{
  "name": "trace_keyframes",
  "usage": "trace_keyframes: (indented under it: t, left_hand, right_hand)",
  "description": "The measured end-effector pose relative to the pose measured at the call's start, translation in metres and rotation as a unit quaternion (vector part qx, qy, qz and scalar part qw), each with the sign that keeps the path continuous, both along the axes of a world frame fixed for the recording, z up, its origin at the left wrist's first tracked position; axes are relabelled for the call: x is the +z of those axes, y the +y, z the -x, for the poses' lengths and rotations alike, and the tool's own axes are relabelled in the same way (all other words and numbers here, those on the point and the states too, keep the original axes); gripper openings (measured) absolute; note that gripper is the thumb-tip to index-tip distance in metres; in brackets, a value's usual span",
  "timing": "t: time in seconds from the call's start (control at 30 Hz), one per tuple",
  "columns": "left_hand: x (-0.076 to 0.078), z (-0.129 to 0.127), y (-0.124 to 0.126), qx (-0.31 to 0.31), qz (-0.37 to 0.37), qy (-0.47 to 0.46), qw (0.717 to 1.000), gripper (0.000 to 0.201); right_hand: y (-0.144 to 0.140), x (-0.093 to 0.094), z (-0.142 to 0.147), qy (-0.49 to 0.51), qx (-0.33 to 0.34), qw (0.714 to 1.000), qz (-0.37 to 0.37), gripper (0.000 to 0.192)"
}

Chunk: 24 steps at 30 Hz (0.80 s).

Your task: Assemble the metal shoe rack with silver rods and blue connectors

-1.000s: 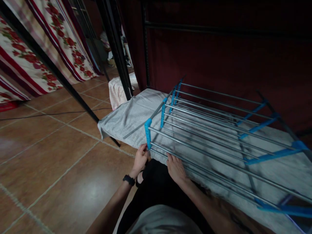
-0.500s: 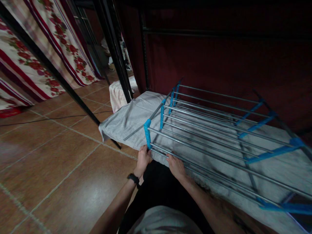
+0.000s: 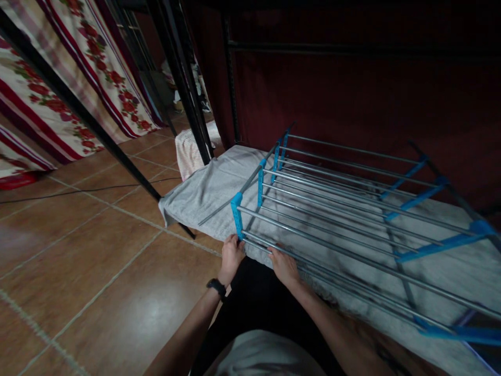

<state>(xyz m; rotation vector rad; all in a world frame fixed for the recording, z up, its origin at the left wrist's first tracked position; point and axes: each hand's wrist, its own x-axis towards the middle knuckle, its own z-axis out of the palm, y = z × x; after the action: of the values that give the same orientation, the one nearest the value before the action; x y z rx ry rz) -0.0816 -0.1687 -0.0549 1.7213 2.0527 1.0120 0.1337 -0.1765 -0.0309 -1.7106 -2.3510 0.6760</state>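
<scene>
A rack (image 3: 332, 209) of long silver rods joined by blue plastic brackets lies on a grey cloth (image 3: 207, 190) spread over the tiled floor. My left hand (image 3: 231, 257), with a black watch at the wrist, grips the rack's near left corner just under the front blue bracket (image 3: 237, 214). My right hand (image 3: 284, 265) rests with its fingers curled over the nearest rods, a little to the right of the left hand. A loose silver rod (image 3: 230, 198) lies on the cloth beside the rack's left end.
Black metal posts (image 3: 183, 89) rise at the left behind the cloth. Floral red-and-cream curtains (image 3: 50, 89) hang at the far left. A dark red curtain (image 3: 352, 89) backs the rack. A folded pale cloth (image 3: 188, 149) sits near the posts. A cable crosses the brown tiles.
Both hands have shifted slightly up and to the right along the rack's near edge; the left hand has closed tighter on the corner. The view has moved a little.
</scene>
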Motion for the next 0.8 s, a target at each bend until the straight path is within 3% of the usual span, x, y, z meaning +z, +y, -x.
trace_keyframes:
  t: [0.37, 0.5, 0.57, 0.63, 0.7, 0.8]
  left_hand:
    - [0.0, 0.001, -0.001, -0.003, -0.015, -0.027, 1.0, 0.016]
    - [-0.005, 0.005, -0.006, -0.012, -0.031, -0.071, 0.997, 0.026]
    - [-0.007, 0.005, -0.015, 0.0, -0.075, -0.072, 0.995, 0.039]
    - [-0.008, 0.003, -0.026, 0.021, -0.142, -0.014, 0.99, 0.046]
    - [-0.008, -0.005, -0.036, -0.029, -0.186, 0.042, 0.981, 0.042]
    - [-0.005, -0.038, -0.043, -0.24, -0.206, 0.096, 0.944, 0.036]
  right_hand:
    - [-0.004, 0.008, -0.003, -0.019, 0.02, 0.999, -0.028, 0.037]
    - [-0.011, 0.008, -0.013, -0.036, -0.012, 0.998, -0.044, 0.035]
    - [-0.017, 0.004, -0.024, -0.034, -0.04, 0.996, -0.07, 0.034]
    - [-0.027, -0.003, -0.039, -0.022, -0.059, 0.991, -0.118, 0.036]
    - [-0.042, -0.009, -0.058, 0.001, -0.076, 0.981, -0.176, 0.042]
    - [-0.071, -0.018, -0.086, 0.076, -0.129, 0.959, -0.241, 0.046]
